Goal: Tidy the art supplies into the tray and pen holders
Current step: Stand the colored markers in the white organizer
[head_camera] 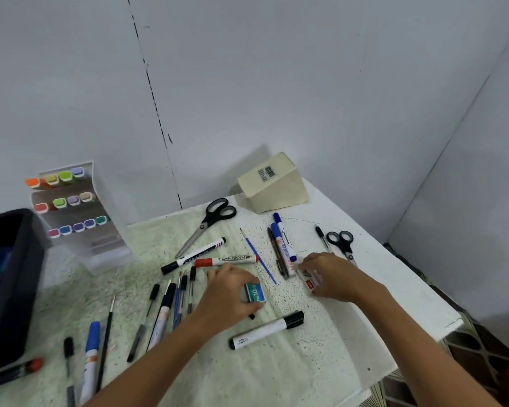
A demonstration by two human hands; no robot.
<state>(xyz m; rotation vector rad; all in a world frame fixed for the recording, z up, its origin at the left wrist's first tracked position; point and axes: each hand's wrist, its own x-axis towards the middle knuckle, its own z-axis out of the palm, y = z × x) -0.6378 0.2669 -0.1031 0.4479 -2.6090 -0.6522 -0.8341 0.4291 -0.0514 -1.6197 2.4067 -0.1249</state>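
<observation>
Hands at work: our left hand (pixel 227 284) grips a green staple box (pixel 254 292) on the table (pixel 379 289), our right hand (pixel 328 274) pinches a small red-labelled box (pixel 309 282). Lifting both together, we risk knocking the nearby pens (pixel 282 248); the dark tray (pixel 9 289) sits far left.

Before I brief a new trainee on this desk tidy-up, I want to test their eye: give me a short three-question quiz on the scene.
1. True or false: the left hand grips a small teal staple box.
2. How many pairs of scissors lie on the table? A) one B) two C) three
3. Fill in: the cream box with the barcode label stands at the table's ____ edge, by the wall.

Key:
1. True.
2. B: large scissors and small scissors.
3. Far. The right hand pinches a small red-and-white packet.
</observation>
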